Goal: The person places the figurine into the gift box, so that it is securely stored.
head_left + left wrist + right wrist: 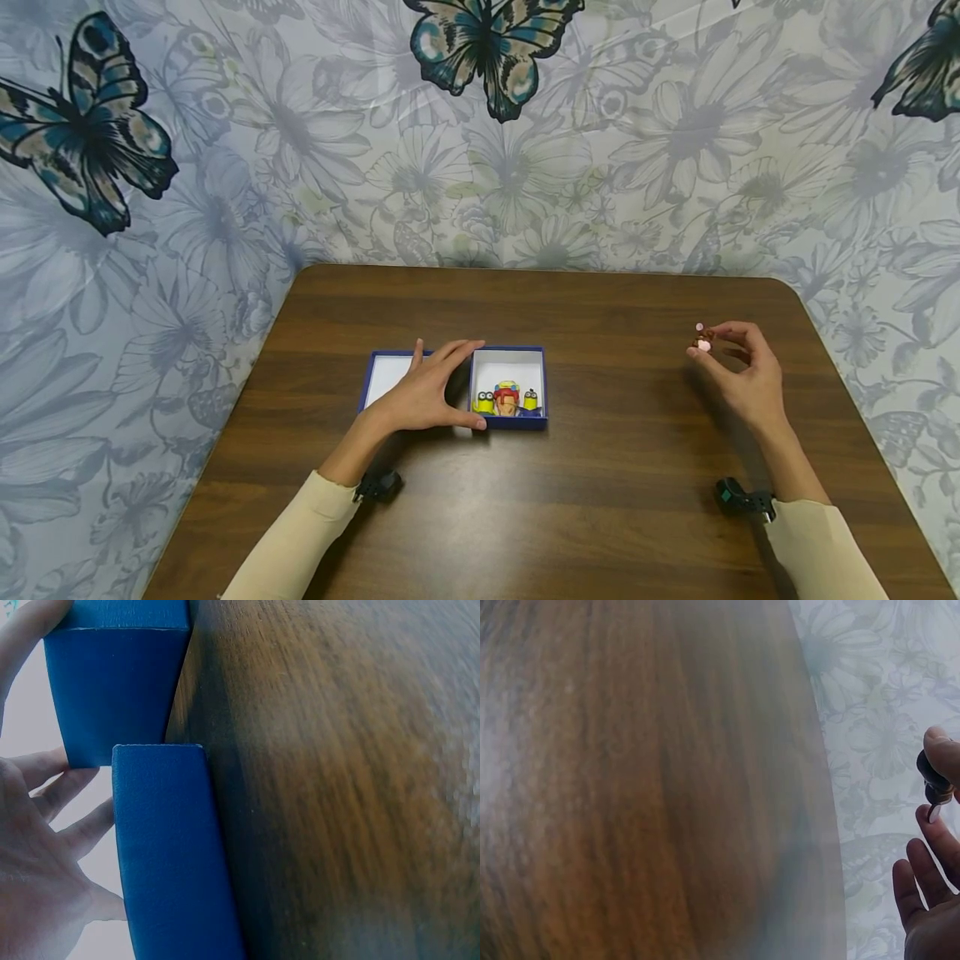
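On the table, a blue box (508,423) with a white inside holds several small toy figures. Two yellow ones with big eyes, a yellow figure (485,402) at the left and another yellow figure (531,400) at the right, flank a red-haired figure (507,398). My left hand (427,392) spans the box's left side, thumb at the near corner and fingers at the far one. Under that hand lies the blue lid (172,847), white inside. Over the table's right side, my right hand (746,379) pinches a small brown figurine (702,340) with pale pink parts between thumb and fingertips.
The brown wooden table (600,500) has rounded far corners. Behind it hangs a pale floral cloth (525,183) with large butterflies. A dark wrist camera (380,486) sits on the left wrist, and another wrist camera (742,497) on the right.
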Available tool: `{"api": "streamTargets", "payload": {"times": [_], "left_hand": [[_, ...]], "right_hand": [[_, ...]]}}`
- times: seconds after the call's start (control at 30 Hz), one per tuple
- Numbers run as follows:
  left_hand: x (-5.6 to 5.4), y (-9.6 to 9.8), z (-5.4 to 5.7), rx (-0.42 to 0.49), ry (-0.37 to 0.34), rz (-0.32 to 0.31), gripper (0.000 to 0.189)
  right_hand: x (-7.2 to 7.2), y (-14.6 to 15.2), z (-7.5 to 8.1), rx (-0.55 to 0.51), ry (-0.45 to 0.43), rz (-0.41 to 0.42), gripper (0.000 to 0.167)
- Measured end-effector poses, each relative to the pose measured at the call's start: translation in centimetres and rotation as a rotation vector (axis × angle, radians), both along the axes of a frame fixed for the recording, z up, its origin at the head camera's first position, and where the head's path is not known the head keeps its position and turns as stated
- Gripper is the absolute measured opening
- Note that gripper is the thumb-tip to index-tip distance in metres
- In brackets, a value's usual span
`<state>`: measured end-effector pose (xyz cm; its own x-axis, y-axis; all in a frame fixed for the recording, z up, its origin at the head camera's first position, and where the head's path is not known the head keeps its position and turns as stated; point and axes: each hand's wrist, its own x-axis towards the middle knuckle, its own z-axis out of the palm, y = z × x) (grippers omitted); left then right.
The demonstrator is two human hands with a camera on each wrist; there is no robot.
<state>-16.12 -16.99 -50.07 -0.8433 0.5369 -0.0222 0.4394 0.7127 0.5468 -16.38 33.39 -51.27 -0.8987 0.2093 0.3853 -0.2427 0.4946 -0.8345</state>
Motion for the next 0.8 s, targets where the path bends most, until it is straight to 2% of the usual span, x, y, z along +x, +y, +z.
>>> {"api": "streamTargets", "payload": {"times": [0.1, 0.2, 0.37, 0.63, 0.8], "left_hand": [[0.0, -0.1, -0.2, 0.021, -0.001, 0.000, 0.125], [-0.1, -0.1, -0.2, 0.032, 0.002, -0.004, 0.124], [0.0, 0.0, 0.0, 0.008, -0.001, -0.001, 0.125], [0.0, 0.0, 0.0, -0.016, -0.007, 0.007, 0.124], [-0.1, 0.0, -0.1, -0.012, -0.009, 0.009, 0.125]], "right_hand": [[0.2, -0.3, 0.3, 0.005, 0.007, 0.013, 0.046], [0.6, -1.2, 1.3, -0.002, 0.004, 0.028, 0.043], [1.1, -2.4, 2.5, -0.006, -0.008, 0.051, 0.041], [0.0, -2.6, 1.0, 0.060, -0.033, 0.083, 0.041], [-0.3, -3.2, 1.0, 0.081, -0.041, 0.131, 0.042]]}}
